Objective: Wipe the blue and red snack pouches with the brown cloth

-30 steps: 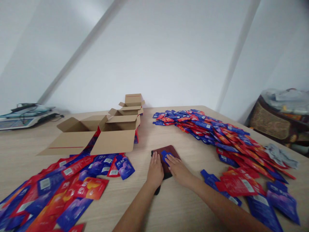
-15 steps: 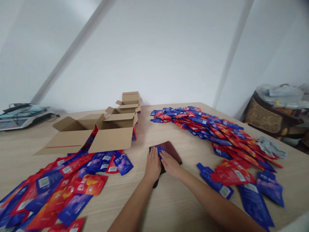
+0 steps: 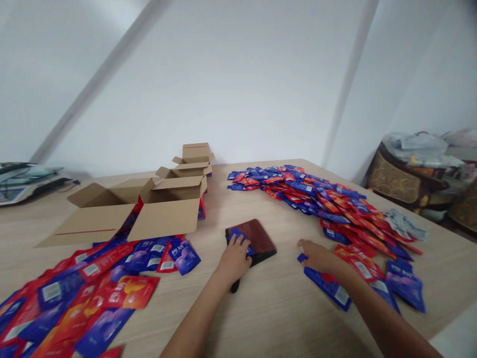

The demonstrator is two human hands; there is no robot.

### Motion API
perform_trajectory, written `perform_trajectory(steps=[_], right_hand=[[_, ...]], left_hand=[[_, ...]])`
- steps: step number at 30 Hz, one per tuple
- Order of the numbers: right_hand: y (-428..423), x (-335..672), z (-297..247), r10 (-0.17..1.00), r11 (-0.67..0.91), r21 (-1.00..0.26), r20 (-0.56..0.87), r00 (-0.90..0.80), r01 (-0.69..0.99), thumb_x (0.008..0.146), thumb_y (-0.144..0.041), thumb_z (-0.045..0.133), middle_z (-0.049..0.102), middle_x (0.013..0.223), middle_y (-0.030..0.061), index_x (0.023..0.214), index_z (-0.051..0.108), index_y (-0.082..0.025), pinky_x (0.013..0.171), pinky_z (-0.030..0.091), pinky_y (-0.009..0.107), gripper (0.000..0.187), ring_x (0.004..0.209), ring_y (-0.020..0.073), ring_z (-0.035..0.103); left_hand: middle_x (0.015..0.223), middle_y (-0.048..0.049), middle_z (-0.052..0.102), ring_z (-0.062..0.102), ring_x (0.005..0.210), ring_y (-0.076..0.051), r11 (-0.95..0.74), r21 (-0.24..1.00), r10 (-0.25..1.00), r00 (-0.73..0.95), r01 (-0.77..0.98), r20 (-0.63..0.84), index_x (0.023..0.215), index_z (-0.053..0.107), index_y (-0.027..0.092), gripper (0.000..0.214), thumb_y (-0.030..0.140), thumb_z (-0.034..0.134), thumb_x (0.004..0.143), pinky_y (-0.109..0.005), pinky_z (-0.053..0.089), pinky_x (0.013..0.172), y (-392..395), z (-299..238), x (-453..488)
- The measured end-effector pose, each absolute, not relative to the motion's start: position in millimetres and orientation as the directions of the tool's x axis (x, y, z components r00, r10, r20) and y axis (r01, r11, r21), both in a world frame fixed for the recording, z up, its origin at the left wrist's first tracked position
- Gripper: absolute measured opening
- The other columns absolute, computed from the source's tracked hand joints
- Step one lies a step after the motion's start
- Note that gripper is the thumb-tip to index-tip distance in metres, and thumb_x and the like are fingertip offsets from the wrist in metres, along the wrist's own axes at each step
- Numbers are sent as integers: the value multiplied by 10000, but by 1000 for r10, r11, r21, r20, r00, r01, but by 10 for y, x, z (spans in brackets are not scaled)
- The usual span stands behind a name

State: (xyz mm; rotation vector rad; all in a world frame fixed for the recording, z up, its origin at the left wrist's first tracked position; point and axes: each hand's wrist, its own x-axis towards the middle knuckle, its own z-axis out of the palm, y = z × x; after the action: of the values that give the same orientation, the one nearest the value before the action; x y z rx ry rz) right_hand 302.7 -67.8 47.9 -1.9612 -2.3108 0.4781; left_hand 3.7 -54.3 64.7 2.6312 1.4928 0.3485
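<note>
My left hand (image 3: 234, 257) lies flat, fingers stretched, on a blue sachet (image 3: 238, 236) that rests on a dark red pad (image 3: 255, 237) in the middle of the wooden table (image 3: 268, 308). My right hand (image 3: 318, 256) sits to the right of the pad, fingers down on a long blue sachet (image 3: 328, 287) at the near end of the right-hand heap. I cannot see whether those fingers have closed on it.
A long heap of red and blue sachets (image 3: 316, 199) runs along the right side. Another spread of sachets (image 3: 85, 283) covers the near left. Open cardboard boxes (image 3: 164, 199) stand behind it. A scale (image 3: 22, 179) sits far left, a cluttered shelf (image 3: 417, 174) far right.
My right hand left the pad and moved right onto a blue sachet by the right heap. My left hand stayed on the pad. The view shifted slightly to the right.
</note>
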Motion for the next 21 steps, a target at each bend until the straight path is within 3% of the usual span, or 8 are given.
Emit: perform_trajectory(steps=[2,5,8,12,14,17,21], right_hand=[[-575,2962,463,956,162,-423,-158,-249,891,597,-98,544,634,967,96,1148,534,-122,697,419,247,552,833,175,586],[-395,2842,457,941,188,-581,-125,-315,792,597,-116,521,646,796,35,967,615,-134,634,410,235,382,710,148,569],[-222,2776,510,947,137,-716,-108,-302,684,625,-173,522,649,740,29,831,648,-132,611,417,242,245,666,149,565],[-33,2733,716,945,97,-885,-62,-322,456,664,-311,579,674,760,37,872,669,-132,640,444,269,288,687,168,593],[53,2651,852,946,116,-938,4,-324,328,665,-341,609,685,819,44,914,673,-141,695,452,282,326,744,174,606],[212,2383,1019,948,136,-970,68,-311,202,675,-339,622,688,882,62,960,669,-140,746,456,303,350,785,178,614],[408,1887,1023,955,206,-948,142,-260,241,741,-282,546,668,989,95,1097,617,-131,780,465,325,393,847,184,616]], left_hand=[[1311,-109,499,351,1293,-220,-491,189,870,468,851,153,1233,497,136,438,186,383,813,-395,232,1096,-511,718,-79],[1347,-115,464,342,1300,-219,-411,137,909,396,901,128,1286,456,137,465,153,329,839,-389,255,1079,-508,757,-364],[1378,-113,432,332,1308,-251,-296,15,952,294,955,85,1292,466,186,480,140,354,827,-431,250,1067,-616,693,-773],[1403,-115,403,292,1320,-321,-112,-143,981,132,983,141,1274,494,219,454,265,417,829,-543,177,1057,-851,574,-1313],[1382,-145,424,290,1315,-346,-32,-214,977,76,976,198,1223,550,171,435,298,415,829,-553,151,1058,-915,574,-1480],[1315,-201,484,309,1293,-380,104,-340,970,-19,935,242,1117,623,87,405,193,413,787,-582,132,1044,-889,644,-1524],[1319,-172,491,359,1260,-383,106,-396,978,-24,912,206,1168,590,105,448,116,373,776,-599,202,1007,-743,684,-1340]])
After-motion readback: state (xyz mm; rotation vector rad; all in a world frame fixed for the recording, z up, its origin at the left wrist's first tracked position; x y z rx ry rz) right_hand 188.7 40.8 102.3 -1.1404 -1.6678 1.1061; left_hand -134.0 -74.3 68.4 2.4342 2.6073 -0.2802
